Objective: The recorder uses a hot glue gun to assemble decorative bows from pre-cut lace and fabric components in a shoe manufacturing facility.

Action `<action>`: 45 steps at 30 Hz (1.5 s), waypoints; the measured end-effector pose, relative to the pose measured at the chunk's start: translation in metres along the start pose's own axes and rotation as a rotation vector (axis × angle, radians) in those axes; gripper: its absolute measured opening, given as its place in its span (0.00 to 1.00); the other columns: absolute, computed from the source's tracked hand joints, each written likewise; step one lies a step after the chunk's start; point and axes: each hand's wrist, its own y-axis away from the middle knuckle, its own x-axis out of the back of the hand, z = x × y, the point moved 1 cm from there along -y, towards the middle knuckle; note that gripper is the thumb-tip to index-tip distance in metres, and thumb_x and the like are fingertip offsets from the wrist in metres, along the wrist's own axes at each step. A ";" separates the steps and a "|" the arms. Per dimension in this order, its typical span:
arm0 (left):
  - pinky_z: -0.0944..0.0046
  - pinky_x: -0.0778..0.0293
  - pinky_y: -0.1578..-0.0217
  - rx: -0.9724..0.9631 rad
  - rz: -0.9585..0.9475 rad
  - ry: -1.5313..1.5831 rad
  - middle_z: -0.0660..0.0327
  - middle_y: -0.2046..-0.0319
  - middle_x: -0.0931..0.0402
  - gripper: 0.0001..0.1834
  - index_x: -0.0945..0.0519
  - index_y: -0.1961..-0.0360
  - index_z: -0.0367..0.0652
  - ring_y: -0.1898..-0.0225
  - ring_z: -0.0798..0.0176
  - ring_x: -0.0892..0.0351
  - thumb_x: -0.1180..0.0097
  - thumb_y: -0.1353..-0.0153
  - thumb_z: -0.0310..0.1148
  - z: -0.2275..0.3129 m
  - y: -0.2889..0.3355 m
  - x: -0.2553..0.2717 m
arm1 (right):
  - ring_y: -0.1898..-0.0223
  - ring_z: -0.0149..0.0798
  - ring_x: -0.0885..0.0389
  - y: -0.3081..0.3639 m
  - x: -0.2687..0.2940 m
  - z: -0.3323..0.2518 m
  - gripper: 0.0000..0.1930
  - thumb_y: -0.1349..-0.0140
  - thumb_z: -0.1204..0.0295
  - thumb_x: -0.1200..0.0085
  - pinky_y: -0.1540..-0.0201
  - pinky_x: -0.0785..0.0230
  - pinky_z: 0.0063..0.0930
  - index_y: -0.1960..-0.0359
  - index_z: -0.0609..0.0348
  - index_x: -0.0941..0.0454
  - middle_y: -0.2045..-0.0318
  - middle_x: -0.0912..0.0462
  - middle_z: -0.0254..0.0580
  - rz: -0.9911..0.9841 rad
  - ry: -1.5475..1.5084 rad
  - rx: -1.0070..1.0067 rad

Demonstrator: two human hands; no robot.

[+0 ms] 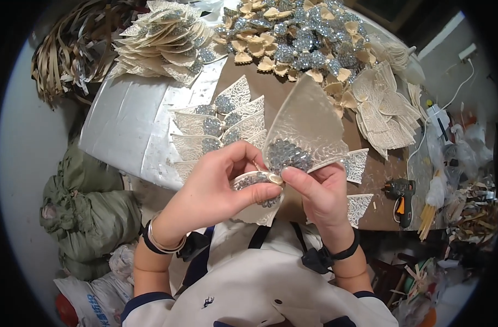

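Close in front of me, my left hand is closed, thumb and fingers pinching a curved lower lace piece with grey beads. The closed right hand grips the base of a large pointed cream lace piece, which stands up and carries a cluster of grey beads. Both meet at a small cream knot or band between my thumbs. Whether the two pieces are joined there is hidden by my fingers. Behind my hands, several beaded lace pieces lie overlapping on the table.
A black glue gun lies at the table's right edge, near glue sticks. Piles of beaded lace pieces, sparkling bows and plain lace pieces cover the far side. Ribbon strips hang far left; green sacks stand left.
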 end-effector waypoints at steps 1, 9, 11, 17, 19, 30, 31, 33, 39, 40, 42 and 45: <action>0.73 0.27 0.61 0.009 0.004 0.005 0.66 0.68 0.24 0.15 0.26 0.65 0.37 0.63 0.75 0.25 0.29 0.46 0.28 -0.002 -0.001 0.000 | 0.54 0.31 0.19 0.003 0.002 0.003 0.17 0.40 0.81 0.41 0.49 0.27 0.26 0.48 0.68 0.24 0.55 0.17 0.41 0.019 0.006 0.028; 0.74 0.26 0.62 0.092 -0.141 -0.143 0.66 0.67 0.19 0.11 0.19 0.59 0.32 0.65 0.77 0.23 0.35 0.40 0.26 -0.029 0.001 -0.004 | 0.60 0.28 0.19 0.004 0.010 -0.020 0.17 0.47 0.79 0.35 0.55 0.27 0.24 0.54 0.67 0.20 0.61 0.15 0.39 -0.078 0.427 -0.122; 0.74 0.26 0.62 0.024 -0.147 -0.148 0.66 0.68 0.18 0.10 0.19 0.60 0.32 0.64 0.77 0.23 0.35 0.40 0.26 -0.039 0.000 -0.007 | 0.61 0.27 0.19 0.005 0.011 -0.017 0.17 0.48 0.78 0.33 0.55 0.27 0.24 0.55 0.66 0.19 0.63 0.15 0.37 -0.039 0.445 -0.201; 0.73 0.26 0.59 0.284 -0.148 0.055 0.67 0.67 0.19 0.09 0.19 0.61 0.33 0.62 0.77 0.23 0.35 0.41 0.25 -0.031 0.001 -0.004 | 0.64 0.28 0.19 0.006 0.018 -0.010 0.14 0.49 0.80 0.33 0.59 0.27 0.23 0.59 0.67 0.19 0.65 0.14 0.39 0.042 0.277 -0.153; 0.74 0.27 0.60 0.278 -0.195 0.103 0.68 0.67 0.19 0.09 0.19 0.61 0.34 0.63 0.78 0.24 0.35 0.41 0.25 -0.029 0.003 -0.001 | 0.65 0.28 0.19 0.005 0.016 -0.009 0.14 0.50 0.81 0.33 0.59 0.27 0.22 0.60 0.67 0.19 0.66 0.14 0.38 0.039 0.261 -0.151; 0.74 0.31 0.66 0.088 -0.122 -0.022 0.69 0.71 0.21 0.09 0.20 0.68 0.37 0.67 0.80 0.28 0.31 0.45 0.26 -0.035 0.017 -0.007 | 0.63 0.31 0.17 0.012 0.003 -0.013 0.16 0.52 0.83 0.31 0.58 0.22 0.27 0.60 0.69 0.19 0.65 0.15 0.41 0.082 0.290 0.010; 0.74 0.31 0.66 0.080 -0.124 -0.051 0.69 0.71 0.21 0.09 0.20 0.68 0.37 0.67 0.80 0.28 0.30 0.45 0.27 -0.035 0.018 -0.007 | 0.63 0.31 0.17 0.012 0.003 -0.012 0.16 0.52 0.83 0.31 0.58 0.22 0.27 0.60 0.69 0.19 0.65 0.15 0.41 0.081 0.291 0.009; 0.74 0.31 0.66 0.094 -0.121 -0.036 0.69 0.71 0.21 0.09 0.19 0.67 0.37 0.68 0.79 0.27 0.30 0.45 0.27 -0.032 0.019 -0.005 | 0.63 0.31 0.17 0.011 0.003 -0.011 0.16 0.52 0.84 0.31 0.57 0.22 0.28 0.59 0.70 0.19 0.64 0.15 0.42 0.061 0.258 0.028; 0.75 0.27 0.68 0.194 -0.115 0.061 0.65 0.71 0.19 0.09 0.19 0.63 0.35 0.69 0.78 0.23 0.33 0.42 0.28 -0.030 0.010 -0.001 | 0.63 0.31 0.18 0.002 0.004 -0.001 0.15 0.49 0.85 0.34 0.60 0.24 0.25 0.59 0.70 0.19 0.64 0.15 0.41 0.062 0.283 0.009; 0.74 0.27 0.67 0.186 -0.100 0.120 0.65 0.72 0.19 0.08 0.19 0.64 0.35 0.69 0.77 0.23 0.34 0.42 0.28 -0.032 0.010 -0.002 | 0.64 0.32 0.18 0.003 0.001 -0.004 0.14 0.49 0.83 0.34 0.63 0.26 0.23 0.59 0.70 0.18 0.65 0.16 0.42 0.012 0.446 0.103; 0.73 0.27 0.66 0.180 -0.081 0.179 0.65 0.73 0.19 0.08 0.19 0.64 0.34 0.69 0.76 0.23 0.36 0.41 0.28 -0.037 0.009 -0.005 | 0.66 0.35 0.18 0.002 0.007 -0.004 0.14 0.48 0.77 0.34 0.64 0.27 0.24 0.60 0.69 0.18 0.66 0.16 0.45 -0.082 0.627 0.284; 0.73 0.28 0.67 0.140 -0.013 0.246 0.65 0.73 0.19 0.08 0.18 0.64 0.34 0.70 0.76 0.24 0.36 0.41 0.27 -0.050 0.011 -0.007 | 0.69 0.40 0.17 0.007 0.007 0.005 0.18 0.43 0.62 0.37 0.66 0.27 0.26 0.62 0.68 0.17 0.67 0.17 0.49 -0.136 0.798 0.469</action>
